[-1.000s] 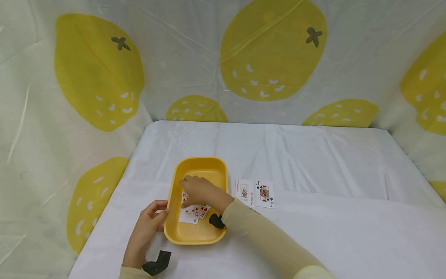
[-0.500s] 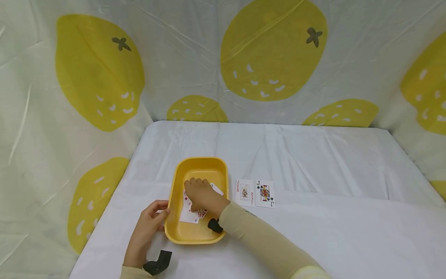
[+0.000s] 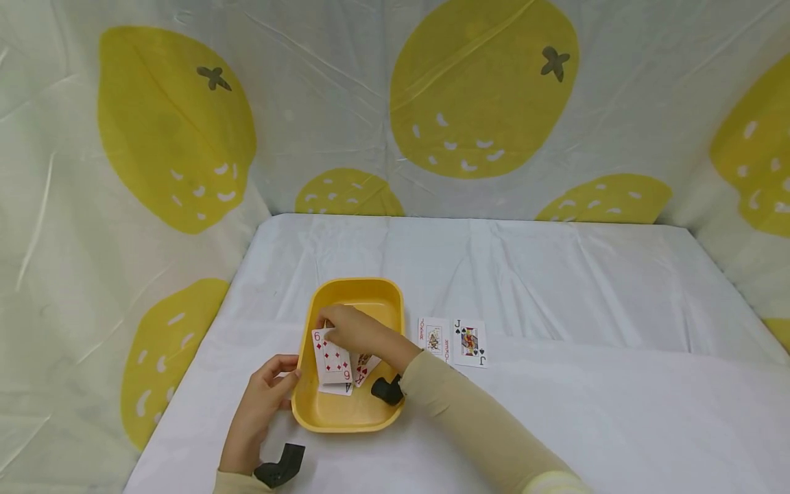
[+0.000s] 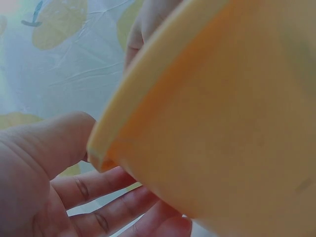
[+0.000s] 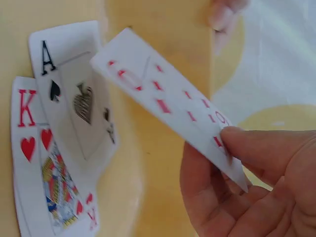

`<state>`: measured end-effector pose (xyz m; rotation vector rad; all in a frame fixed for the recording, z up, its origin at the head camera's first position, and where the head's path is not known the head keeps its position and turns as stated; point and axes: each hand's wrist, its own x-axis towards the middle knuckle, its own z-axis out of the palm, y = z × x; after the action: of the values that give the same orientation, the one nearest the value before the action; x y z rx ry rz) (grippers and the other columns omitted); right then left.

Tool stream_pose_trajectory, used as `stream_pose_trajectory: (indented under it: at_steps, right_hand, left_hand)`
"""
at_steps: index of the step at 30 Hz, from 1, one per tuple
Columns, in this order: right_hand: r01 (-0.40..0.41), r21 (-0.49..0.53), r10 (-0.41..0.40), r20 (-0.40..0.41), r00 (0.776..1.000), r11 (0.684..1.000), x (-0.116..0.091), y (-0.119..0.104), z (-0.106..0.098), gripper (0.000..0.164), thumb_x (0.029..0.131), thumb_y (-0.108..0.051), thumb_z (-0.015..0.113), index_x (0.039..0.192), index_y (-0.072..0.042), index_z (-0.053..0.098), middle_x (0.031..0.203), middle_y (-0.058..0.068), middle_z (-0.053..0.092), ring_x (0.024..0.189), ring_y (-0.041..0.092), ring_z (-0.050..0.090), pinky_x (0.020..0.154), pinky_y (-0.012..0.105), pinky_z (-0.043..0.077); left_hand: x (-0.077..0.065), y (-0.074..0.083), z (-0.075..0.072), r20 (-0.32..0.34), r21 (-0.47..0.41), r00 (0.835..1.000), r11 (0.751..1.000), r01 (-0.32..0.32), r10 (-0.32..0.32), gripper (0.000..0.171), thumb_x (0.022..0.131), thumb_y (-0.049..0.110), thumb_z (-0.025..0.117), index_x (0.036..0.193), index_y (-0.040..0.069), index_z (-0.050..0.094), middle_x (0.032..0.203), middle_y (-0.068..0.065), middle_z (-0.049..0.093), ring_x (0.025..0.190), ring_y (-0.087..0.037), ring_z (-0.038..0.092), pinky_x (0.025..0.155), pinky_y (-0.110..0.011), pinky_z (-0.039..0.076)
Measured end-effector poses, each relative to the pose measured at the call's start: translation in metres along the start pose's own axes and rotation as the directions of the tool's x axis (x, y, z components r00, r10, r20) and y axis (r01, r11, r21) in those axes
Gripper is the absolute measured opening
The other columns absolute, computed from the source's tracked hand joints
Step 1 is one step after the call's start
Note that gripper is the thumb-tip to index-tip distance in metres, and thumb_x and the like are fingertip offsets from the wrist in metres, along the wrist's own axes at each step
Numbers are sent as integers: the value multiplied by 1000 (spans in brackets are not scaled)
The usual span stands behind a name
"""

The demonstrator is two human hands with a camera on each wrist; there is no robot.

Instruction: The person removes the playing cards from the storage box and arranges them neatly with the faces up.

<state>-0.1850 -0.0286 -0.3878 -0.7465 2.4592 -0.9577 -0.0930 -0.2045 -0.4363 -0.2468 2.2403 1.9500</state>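
Observation:
My left hand (image 3: 262, 394) grips the left rim of a yellow plastic tub (image 3: 345, 418); the left wrist view has the thumb (image 4: 64, 138) at the rim and the fingers spread along the outer wall. Inside the tub my right hand (image 3: 358, 334) pinches a playing card, the nine of diamonds (image 3: 332, 360), between thumb and fingers. That card tilts up off the tub floor, face showing. Under and beside it lie the ace of spades (image 5: 74, 89) and the king of hearts (image 5: 44, 173), overlapping, with another card edge under the king.
Just right of the tub, a joker (image 3: 434, 337) and a jack of spades (image 3: 470, 342) lie face up side by side on the white tablecloth (image 3: 586, 412). Lemon-print sheets (image 3: 333, 89) hang behind and at both sides. A black wrist camera (image 3: 387, 391) overhangs the tub.
My right hand has drawn back from over the pile and lifted the nine of diamonds toward the tub's left wall, uncovering the king. The left hand keeps its hold on the rim.

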Motion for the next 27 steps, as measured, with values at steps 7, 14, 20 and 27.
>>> stream_pose_trajectory:
  at_steps: [7,14,20,27]
  right_hand:
    - [68,141,-55,-96,994,988,-16,6,-27,10,90,-7,52,97,-11,57,84,0,52,75,13,49,60,20,44]
    - [81,209,-36,-211,977,975,-37,32,-57,12,92,-11,50,100,-12,58,102,1,54,92,17,49,76,27,45]
    - [60,235,11,-287,958,970,-61,66,-78,12,91,-11,51,101,-11,58,103,4,54,90,20,50,74,29,46]
    - [-26,212,94,-319,943,977,-94,109,-100,13,92,-13,50,103,-12,57,107,7,55,89,23,51,72,33,45]
  left_hand:
    - [0,0,0,-4,6,1000,1000,7,-7,26,86,3,57,110,-4,55,101,-17,50,69,-17,57,49,-32,51]
    - [0,-1,-1,-7,11,1000,1000,15,-15,29,86,6,58,113,-3,54,101,-16,52,70,-17,57,49,-32,51]
    - [0,0,-1,-10,28,1000,999,25,-25,28,86,6,58,113,-2,55,101,-15,53,71,-17,57,48,-31,51]
    - [0,1,-1,-8,21,1000,1000,20,-20,28,86,5,58,113,-2,55,101,-16,53,71,-18,58,48,-32,51]
